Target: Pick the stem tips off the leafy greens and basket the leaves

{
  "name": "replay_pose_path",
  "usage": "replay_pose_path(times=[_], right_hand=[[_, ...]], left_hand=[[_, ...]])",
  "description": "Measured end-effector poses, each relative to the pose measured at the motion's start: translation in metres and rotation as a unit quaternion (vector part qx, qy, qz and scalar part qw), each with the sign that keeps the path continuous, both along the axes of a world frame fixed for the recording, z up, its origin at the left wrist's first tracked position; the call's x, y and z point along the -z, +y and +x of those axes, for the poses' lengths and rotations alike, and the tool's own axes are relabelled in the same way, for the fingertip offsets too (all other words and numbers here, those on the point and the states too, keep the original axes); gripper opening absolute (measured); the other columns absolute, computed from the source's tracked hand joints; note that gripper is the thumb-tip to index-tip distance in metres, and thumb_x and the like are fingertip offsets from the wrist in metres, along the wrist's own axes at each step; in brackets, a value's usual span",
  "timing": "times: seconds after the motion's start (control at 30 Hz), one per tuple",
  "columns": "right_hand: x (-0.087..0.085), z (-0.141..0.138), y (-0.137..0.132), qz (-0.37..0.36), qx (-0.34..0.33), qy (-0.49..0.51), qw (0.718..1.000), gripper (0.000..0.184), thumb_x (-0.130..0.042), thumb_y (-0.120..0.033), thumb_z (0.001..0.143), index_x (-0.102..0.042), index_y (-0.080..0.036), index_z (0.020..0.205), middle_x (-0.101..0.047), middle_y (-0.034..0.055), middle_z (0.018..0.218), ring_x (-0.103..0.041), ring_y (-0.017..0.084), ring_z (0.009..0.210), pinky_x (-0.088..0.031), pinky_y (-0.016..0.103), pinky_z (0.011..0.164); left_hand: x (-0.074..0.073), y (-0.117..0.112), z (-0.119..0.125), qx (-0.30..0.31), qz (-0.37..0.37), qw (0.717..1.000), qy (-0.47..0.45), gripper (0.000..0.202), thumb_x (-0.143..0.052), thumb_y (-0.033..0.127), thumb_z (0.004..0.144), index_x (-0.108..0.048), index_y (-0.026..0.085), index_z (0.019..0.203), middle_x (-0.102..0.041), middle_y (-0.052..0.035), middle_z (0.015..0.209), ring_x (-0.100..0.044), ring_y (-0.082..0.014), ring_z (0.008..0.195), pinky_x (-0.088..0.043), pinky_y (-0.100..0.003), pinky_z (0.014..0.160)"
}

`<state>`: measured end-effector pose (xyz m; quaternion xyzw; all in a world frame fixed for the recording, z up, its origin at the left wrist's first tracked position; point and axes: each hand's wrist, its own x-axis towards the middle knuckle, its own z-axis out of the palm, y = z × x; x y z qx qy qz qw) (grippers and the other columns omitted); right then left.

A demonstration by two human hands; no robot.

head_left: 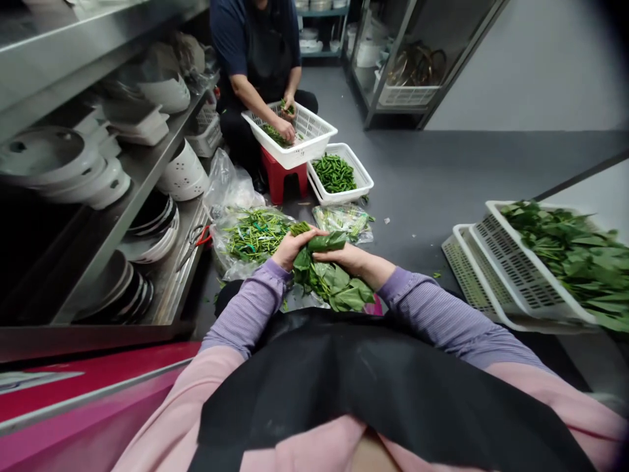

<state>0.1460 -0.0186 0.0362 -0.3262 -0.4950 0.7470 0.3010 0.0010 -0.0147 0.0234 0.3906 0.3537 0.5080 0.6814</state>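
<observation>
Green leafy bunch (335,283), finely striped purple sleeves (251,305), black apron (373,387), white lattice baskets (523,269), red stool (278,178), grey floor (442,177).

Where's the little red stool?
The red stool stands on the floor ahead, left of centre in the head view, under the white basket another person reaches into, beyond the leafy greens that the left hand and right hand grip.

Bright even overhead light, soft shadows, curved wide-angle edges, dark vignetted corners, sharp centre

sleeves (248,308): long, purple, fine ribbed stripes | apron (373,387): black, plain, across front | outer garment (162,426): pink, under apron | left hand (293,246), right hand (350,257): bare
</observation>
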Motion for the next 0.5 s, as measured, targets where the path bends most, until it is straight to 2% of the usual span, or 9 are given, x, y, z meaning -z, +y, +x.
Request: replay_pose_path(times=[0.1, 0.17, 0.27, 0.4, 0.5], right_hand=[[0.010, -0.008, 0.006, 0.098, 0.042, -0.019, 0.994, 0.048, -0.072, -0.028, 0.061, -0.062, -0.019, 0.107, -0.065, 0.0028, 0.106, -0.058, 0.019, 0.100, -0.041, 0.036, 0.096], [0.020, -0.010, 0.010, 0.132, 0.072, -0.064, 0.987, 0.044, -0.070, -0.033, 0.064, -0.063, -0.017, 0.105, -0.066, 0.0037, 0.101, -0.058, 0.020, 0.097, -0.042, 0.036, 0.093], [0.030, -0.009, 0.016, 0.123, 0.090, -0.122, 0.981, 0.041, -0.064, -0.041, 0.069, -0.066, -0.014, 0.100, -0.068, 0.0051, 0.090, -0.060, 0.019, 0.086, -0.046, 0.037, 0.084], [0.028, -0.002, 0.023, 0.169, 0.129, -0.171, 0.962, 0.032, -0.066, -0.040, 0.065, -0.069, -0.016, 0.085, -0.068, 0.0033, 0.083, -0.059, 0.017, 0.082, -0.045, 0.032, 0.082], [0.023, 0.005, 0.026, 0.098, 0.123, -0.168, 0.973, 0.036, -0.065, -0.044, 0.065, -0.069, -0.015, 0.084, -0.064, 0.0012, 0.069, -0.057, 0.013, 0.065, -0.046, 0.027, 0.066]], left_hand=[[0.002, 0.002, -0.016, -0.031, 0.012, 0.999, -0.021, 0.022, -0.071, 0.031, 0.063, -0.066, 0.013, 0.074, -0.067, -0.0048, 0.082, -0.061, -0.0151, 0.074, -0.047, -0.029, 0.077], [0.005, 0.004, -0.022, -0.034, 0.009, 0.999, -0.030, 0.024, -0.073, 0.029, 0.060, -0.066, 0.013, 0.076, -0.067, -0.0039, 0.079, -0.060, -0.0146, 0.071, -0.047, -0.029, 0.075], [0.011, 0.009, -0.027, -0.014, 0.000, 0.999, -0.028, 0.026, -0.074, 0.027, 0.057, -0.065, 0.012, 0.077, -0.065, -0.0025, 0.070, -0.059, -0.0138, 0.064, -0.048, -0.029, 0.069], [0.015, 0.014, -0.029, -0.031, -0.031, 0.999, 0.011, 0.025, -0.073, 0.024, 0.054, -0.064, 0.011, 0.073, -0.064, -0.0023, 0.065, -0.057, -0.0133, 0.059, -0.047, -0.028, 0.063], [0.013, 0.014, -0.029, -0.008, -0.052, 0.998, 0.031, 0.023, -0.070, 0.023, 0.055, -0.065, 0.012, 0.074, -0.065, -0.0029, 0.067, -0.059, -0.0146, 0.062, -0.047, -0.029, 0.064]])
